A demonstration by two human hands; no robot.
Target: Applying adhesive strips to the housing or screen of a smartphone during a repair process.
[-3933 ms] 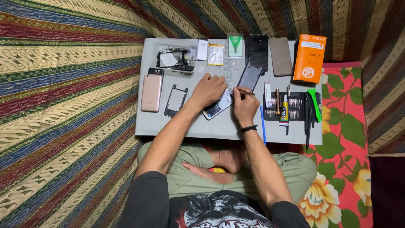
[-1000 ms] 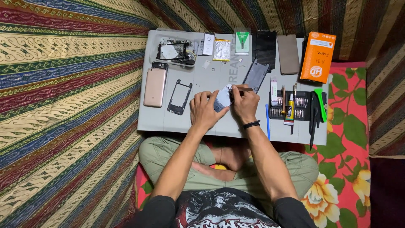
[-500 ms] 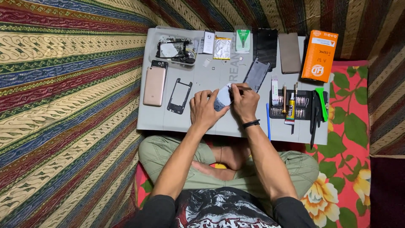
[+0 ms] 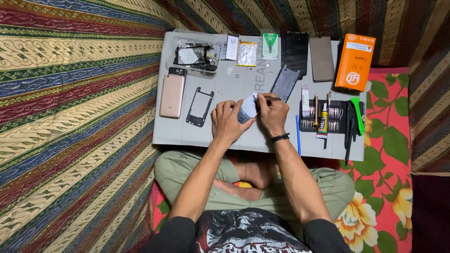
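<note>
One head-worn camera looks almost straight down on the grey desk [image 4: 234,136], seemingly from fairly high up.

Both hands, left hand [image 4: 227,122] and right hand [image 4: 272,114], have drawn the phone part [image 4: 247,109] nearer the body, lifting it slightly.

Striped patterned cloth [image 4: 70,117], floral mat [image 4: 389,140]
</note>
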